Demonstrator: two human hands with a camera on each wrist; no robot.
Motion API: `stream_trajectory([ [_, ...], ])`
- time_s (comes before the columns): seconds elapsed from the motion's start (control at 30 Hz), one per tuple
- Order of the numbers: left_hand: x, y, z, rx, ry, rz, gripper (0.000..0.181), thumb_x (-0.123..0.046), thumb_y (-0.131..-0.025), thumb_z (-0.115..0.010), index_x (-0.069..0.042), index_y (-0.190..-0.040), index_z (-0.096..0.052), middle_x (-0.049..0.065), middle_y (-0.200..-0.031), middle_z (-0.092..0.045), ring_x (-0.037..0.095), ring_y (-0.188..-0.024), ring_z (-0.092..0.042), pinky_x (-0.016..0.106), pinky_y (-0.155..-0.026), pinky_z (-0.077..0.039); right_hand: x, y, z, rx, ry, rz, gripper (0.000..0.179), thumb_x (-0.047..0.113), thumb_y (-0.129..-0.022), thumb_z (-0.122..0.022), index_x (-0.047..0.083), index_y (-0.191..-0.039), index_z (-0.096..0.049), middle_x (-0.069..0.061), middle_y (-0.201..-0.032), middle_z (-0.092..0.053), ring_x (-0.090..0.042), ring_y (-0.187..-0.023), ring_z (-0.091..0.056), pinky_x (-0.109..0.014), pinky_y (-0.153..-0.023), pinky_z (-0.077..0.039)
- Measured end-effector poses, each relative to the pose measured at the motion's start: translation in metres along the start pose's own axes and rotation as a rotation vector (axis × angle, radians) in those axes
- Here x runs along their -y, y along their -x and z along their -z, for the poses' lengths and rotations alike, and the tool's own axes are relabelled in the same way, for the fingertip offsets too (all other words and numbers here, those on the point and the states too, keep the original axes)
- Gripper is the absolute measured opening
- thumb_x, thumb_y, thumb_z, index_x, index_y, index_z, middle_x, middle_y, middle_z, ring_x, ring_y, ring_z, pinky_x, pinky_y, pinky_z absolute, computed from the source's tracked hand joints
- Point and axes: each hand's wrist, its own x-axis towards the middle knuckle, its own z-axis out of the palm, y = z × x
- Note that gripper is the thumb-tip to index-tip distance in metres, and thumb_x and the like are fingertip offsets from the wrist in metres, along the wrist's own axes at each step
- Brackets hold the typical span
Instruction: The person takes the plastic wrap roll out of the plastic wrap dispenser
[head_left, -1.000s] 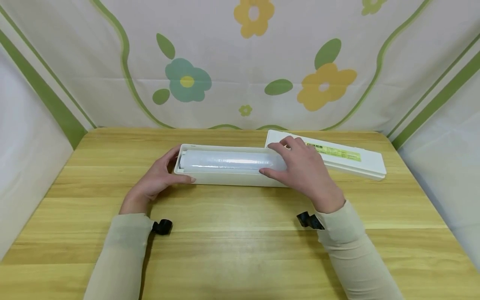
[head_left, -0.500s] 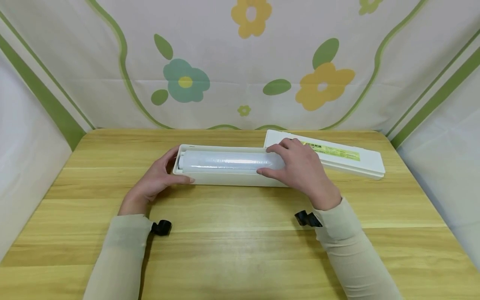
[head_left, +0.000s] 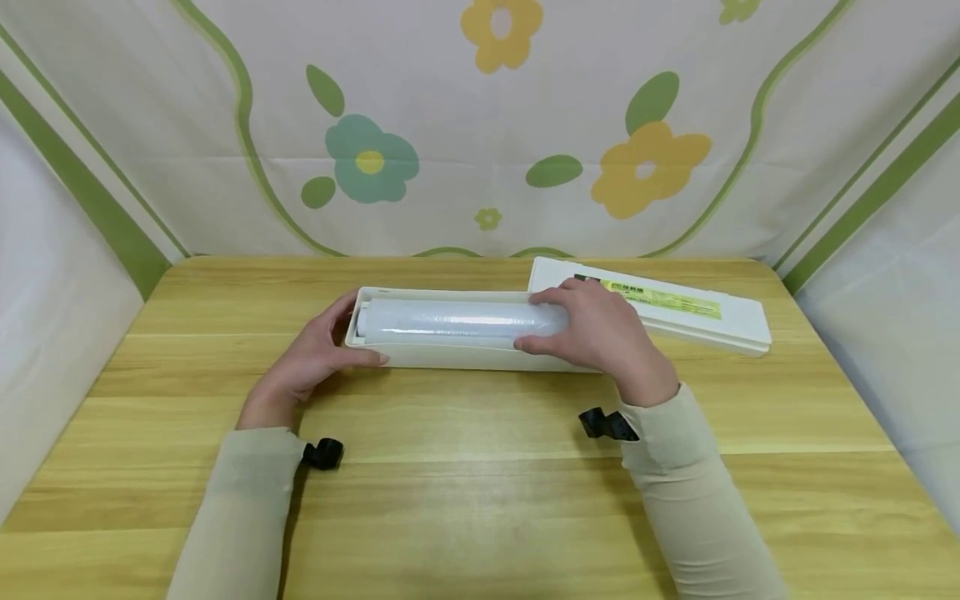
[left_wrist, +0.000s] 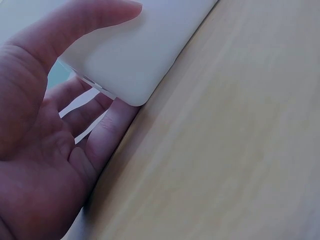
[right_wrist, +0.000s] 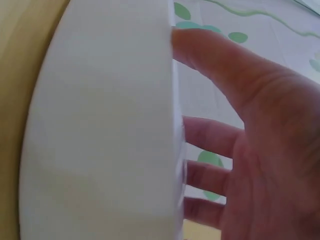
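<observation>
white box in the middle of the frame, shiny roll inside it, left hand gripping the box's left end, right hand curled round the roll's right end, white lid right of the middle

Your long white box lies open-topped on the bench, running left to right before you. The glossy, pale roll sits lengthwise inside it.
</observation>
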Motion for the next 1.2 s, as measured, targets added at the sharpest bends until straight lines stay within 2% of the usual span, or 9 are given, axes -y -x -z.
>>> stream_trajectory([
  [0.23,-0.001,0.001,0.000,-0.005,-0.007,0.017,0.106,-0.012,-0.082,-0.093,-0.031,-0.168,-0.034,0.002,-0.153,-0.047,0.023,-0.136,-0.044,0.020,-0.104,-0.048,0.007,-0.002,0.002,0.045,0.008,-0.031,0.068,0.059,-0.087,-0.079,0.030,-0.148,-0.067,-0.010,-0.151,-0.060,-0.042,-0.137,-0.054,-0.063,-0.105,-0.049],
  [0.43,-0.004,0.001,0.000,-0.001,-0.014,0.015,0.105,-0.012,-0.083,-0.093,-0.031,-0.168,-0.034,0.002,-0.152,-0.048,0.023,-0.135,-0.045,0.021,-0.102,-0.049,0.006,-0.005,0.000,0.044,0.007,-0.034,0.071,0.065,-0.089,-0.078,0.030,-0.149,-0.065,-0.011,-0.149,-0.059,-0.045,-0.135,-0.054,-0.061,-0.100,-0.052],
  [0.53,-0.005,0.001,0.000,-0.001,-0.014,0.014,0.105,-0.012,-0.083,-0.093,-0.030,-0.167,-0.035,0.003,-0.151,-0.048,0.024,-0.134,-0.046,0.021,-0.101,-0.050,0.005,-0.007,0.000,0.046,0.009,-0.041,0.073,0.069,-0.087,-0.078,0.031,-0.148,-0.066,-0.010,-0.149,-0.060,-0.043,-0.135,-0.054,-0.061,-0.100,-0.051],
  [0.73,-0.003,0.002,-0.001,0.003,-0.014,0.018,0.104,-0.013,-0.083,-0.093,-0.031,-0.167,-0.034,0.002,-0.151,-0.048,0.024,-0.134,-0.045,0.021,-0.101,-0.050,0.003,-0.008,0.001,0.023,0.019,-0.056,0.073,0.071,-0.080,-0.083,0.032,-0.141,-0.072,-0.004,-0.140,-0.066,-0.034,-0.129,-0.061,-0.052,-0.092,-0.054],
  [0.87,-0.002,0.002,-0.001,0.000,-0.020,0.011,0.103,-0.013,-0.083,-0.093,-0.032,-0.167,-0.035,0.002,-0.151,-0.048,0.023,-0.134,-0.046,0.021,-0.101,-0.050,0.004,-0.012,-0.001,0.009,0.051,-0.051,0.075,0.073,-0.078,-0.085,0.031,-0.139,-0.073,-0.003,-0.138,-0.065,-0.031,-0.127,-0.061,-0.049,-0.089,-0.055],
  [1.03,-0.002,0.001,-0.001,-0.005,-0.022,0.002,0.104,-0.012,-0.083,-0.093,-0.030,-0.167,-0.035,0.003,-0.150,-0.048,0.024,-0.133,-0.046,0.021,-0.100,-0.050,0.004,-0.013,-0.004,0.020,0.108,-0.019,0.080,0.073,-0.078,-0.085,0.030,-0.144,-0.070,-0.006,-0.138,-0.062,-0.033,-0.125,-0.058,-0.051,-0.092,-0.055],
  [1.2,0.000,0.002,-0.003,-0.003,-0.015,0.006,0.105,-0.012,-0.083,-0.093,-0.029,-0.168,-0.034,0.004,-0.150,-0.048,0.024,-0.133,-0.046,0.020,-0.099,-0.050,0.004,-0.009,-0.006,0.012,0.119,0.026,0.084,0.071,-0.079,-0.086,0.025,-0.146,-0.068,-0.013,-0.139,-0.065,-0.039,-0.123,-0.061,-0.057,-0.100,-0.053],
])
